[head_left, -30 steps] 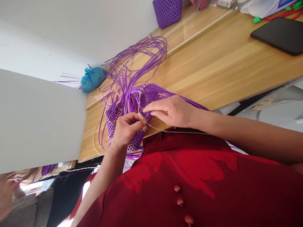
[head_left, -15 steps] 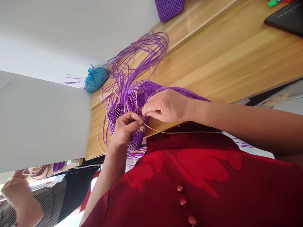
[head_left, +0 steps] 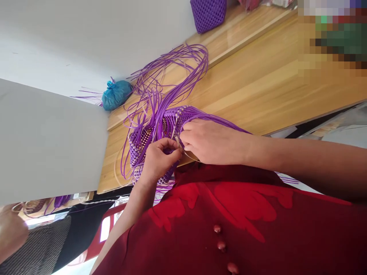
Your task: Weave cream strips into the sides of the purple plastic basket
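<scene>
A half-woven purple and cream basket [head_left: 137,152] sits at the table edge with long loose purple strands [head_left: 197,74] fanning out from its rim. My left hand [head_left: 162,158] pinches a thin cream strip [head_left: 191,157] between thumb and forefinger at the basket's near side. Close against those fingertips, my right hand [head_left: 200,140] is closed with curled fingers by the same strip. Its fingertips are partly hidden, but it seems to grip the strip too. Both hands cover much of the basket's near wall.
A tied blue plastic bag [head_left: 116,94] rests by the wall at the table's left end. Farther back stands a finished-looking purple woven basket [head_left: 208,15]. The wooden table [head_left: 275,72] has a raised ledge along the wall. Another person's arm [head_left: 11,233] shows at lower left.
Both hands have shifted slightly right and down, and the right hand has turned to show more of its back. Less of the cream strip's long tail shows now.
</scene>
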A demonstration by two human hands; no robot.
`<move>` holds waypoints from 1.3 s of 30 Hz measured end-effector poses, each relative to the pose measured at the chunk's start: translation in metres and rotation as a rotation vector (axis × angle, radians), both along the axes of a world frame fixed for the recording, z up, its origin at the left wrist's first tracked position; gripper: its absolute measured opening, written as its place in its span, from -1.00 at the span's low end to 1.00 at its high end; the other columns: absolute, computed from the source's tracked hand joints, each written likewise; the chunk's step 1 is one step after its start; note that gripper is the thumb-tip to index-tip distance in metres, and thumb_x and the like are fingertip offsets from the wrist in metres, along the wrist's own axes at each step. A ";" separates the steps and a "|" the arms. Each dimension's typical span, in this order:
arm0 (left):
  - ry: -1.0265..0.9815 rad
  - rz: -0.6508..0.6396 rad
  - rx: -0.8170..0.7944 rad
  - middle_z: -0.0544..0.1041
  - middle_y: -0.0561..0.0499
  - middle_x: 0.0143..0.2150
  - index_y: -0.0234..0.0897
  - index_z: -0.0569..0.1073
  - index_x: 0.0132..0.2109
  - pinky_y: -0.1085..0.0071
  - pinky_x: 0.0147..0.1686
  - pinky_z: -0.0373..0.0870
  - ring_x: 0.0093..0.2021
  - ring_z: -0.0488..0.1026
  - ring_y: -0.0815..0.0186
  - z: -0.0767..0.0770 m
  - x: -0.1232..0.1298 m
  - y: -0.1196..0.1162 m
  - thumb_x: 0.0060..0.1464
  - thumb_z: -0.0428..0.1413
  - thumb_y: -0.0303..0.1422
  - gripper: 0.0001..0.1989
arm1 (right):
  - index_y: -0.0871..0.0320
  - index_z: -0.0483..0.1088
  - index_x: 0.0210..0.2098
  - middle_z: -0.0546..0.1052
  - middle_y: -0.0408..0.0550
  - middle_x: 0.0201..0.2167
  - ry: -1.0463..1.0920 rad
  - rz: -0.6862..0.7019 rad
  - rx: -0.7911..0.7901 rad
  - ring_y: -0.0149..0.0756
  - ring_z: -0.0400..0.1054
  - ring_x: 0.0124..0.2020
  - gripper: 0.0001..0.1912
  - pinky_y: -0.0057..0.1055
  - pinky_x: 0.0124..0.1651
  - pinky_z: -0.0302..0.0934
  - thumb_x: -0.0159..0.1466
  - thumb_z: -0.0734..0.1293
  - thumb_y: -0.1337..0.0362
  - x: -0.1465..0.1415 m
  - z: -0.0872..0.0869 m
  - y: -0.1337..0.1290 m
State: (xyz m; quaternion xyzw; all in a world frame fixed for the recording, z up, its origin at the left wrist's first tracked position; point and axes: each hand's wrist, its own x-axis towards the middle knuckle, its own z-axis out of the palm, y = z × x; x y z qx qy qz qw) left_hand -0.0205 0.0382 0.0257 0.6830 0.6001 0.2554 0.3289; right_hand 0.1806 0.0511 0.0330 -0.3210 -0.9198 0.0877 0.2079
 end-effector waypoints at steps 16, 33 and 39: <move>0.145 0.115 0.195 0.62 0.10 -0.35 -0.20 0.60 -0.29 0.42 -0.29 0.37 -0.35 0.51 0.35 -0.013 0.012 -0.023 0.00 0.26 -0.28 -0.88 | 0.26 0.43 -0.37 0.43 -0.25 -0.47 0.420 -0.006 -0.334 -0.47 0.25 -0.43 -0.85 -0.53 -0.38 -0.04 0.31 0.38 0.55 0.000 -0.021 0.008; 0.262 0.020 0.428 0.55 0.04 -0.40 -0.24 0.49 -0.37 0.38 -0.30 0.36 -0.37 0.48 0.32 -0.037 0.007 -0.031 -0.04 0.24 -0.38 -0.93 | 0.26 0.47 -0.39 0.44 -0.25 -0.55 0.415 0.076 -0.654 -0.50 0.30 -0.59 -0.86 -0.56 -0.47 0.02 0.32 0.41 0.44 -0.020 -0.026 0.033; 0.230 0.018 0.401 0.56 0.06 -0.40 -0.22 0.48 -0.40 0.39 -0.27 0.37 -0.35 0.48 0.33 -0.033 0.007 -0.031 -0.01 0.20 -0.39 -0.95 | 0.24 0.51 -0.42 0.37 -0.28 -0.66 0.240 -0.112 -0.499 -0.54 0.25 -0.64 -0.82 -0.55 -0.44 0.01 0.33 0.43 0.40 -0.020 -0.021 0.035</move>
